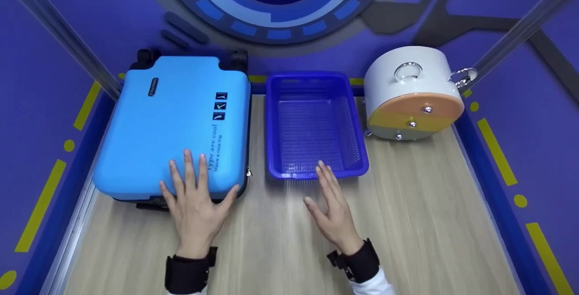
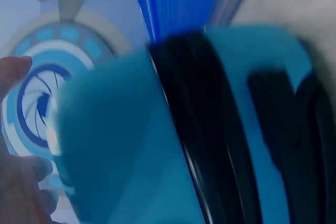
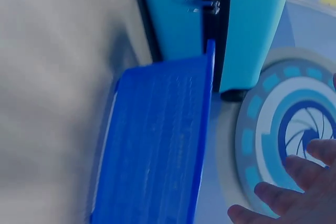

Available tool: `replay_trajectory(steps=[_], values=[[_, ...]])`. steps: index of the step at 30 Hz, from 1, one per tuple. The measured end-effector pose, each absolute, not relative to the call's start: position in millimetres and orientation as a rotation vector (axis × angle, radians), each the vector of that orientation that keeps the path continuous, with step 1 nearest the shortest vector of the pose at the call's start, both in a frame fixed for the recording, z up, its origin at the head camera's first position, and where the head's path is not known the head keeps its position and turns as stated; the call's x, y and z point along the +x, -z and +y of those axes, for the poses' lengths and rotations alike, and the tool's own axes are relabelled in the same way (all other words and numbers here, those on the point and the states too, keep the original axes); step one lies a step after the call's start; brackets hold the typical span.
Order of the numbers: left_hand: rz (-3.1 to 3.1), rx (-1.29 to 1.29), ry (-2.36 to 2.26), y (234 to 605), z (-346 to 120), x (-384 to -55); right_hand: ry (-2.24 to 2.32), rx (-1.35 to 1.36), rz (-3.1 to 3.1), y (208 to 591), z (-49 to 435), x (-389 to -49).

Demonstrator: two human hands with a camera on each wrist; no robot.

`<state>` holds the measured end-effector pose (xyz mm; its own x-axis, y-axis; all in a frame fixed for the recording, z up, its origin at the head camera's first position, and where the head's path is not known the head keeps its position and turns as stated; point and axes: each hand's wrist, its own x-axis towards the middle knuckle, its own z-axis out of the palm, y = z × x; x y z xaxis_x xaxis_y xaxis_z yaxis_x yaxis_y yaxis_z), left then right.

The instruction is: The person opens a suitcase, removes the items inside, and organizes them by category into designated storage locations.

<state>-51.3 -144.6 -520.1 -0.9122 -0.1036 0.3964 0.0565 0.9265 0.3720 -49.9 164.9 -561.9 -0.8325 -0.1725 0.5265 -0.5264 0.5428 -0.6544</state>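
Observation:
A light blue suitcase (image 1: 176, 105) lies flat on the left, its black wheels toward the back wall. My left hand (image 1: 196, 209), fingers spread and straight, is over the suitcase's near edge; the left wrist view shows the fingers at the side of the suitcase (image 2: 126, 145). In the middle stands a blue plastic basket (image 1: 316, 176) with nothing in it. My right hand (image 1: 334, 211) has its fingers extended at the basket's near rim, thumb apart, holding nothing. In the right wrist view, its fingers (image 3: 281, 199) are to the right of the basket (image 3: 152, 145).
A white rounded container (image 1: 407, 68) with ring handles and an orange, yellow and grey front stands at the back right. Blue walls with yellow markings enclose the wooden surface (image 1: 416, 222) at the back and both sides. Metal posts (image 1: 63, 32) rise at the corners.

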Motion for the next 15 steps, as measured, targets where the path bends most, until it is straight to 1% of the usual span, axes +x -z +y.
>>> replay_trajectory(steps=[5, 15], values=[[-2.680, 0.048, 0.574, 518.7, -161.7, -58.4, -1.268, 0.707, -2.363, 556.0, 125.4, -73.4], [-2.692, -0.128, 0.647, 521.2, -176.7, -64.0, -1.288, 0.955, -2.461, 551.7, 57.2, -111.1]])
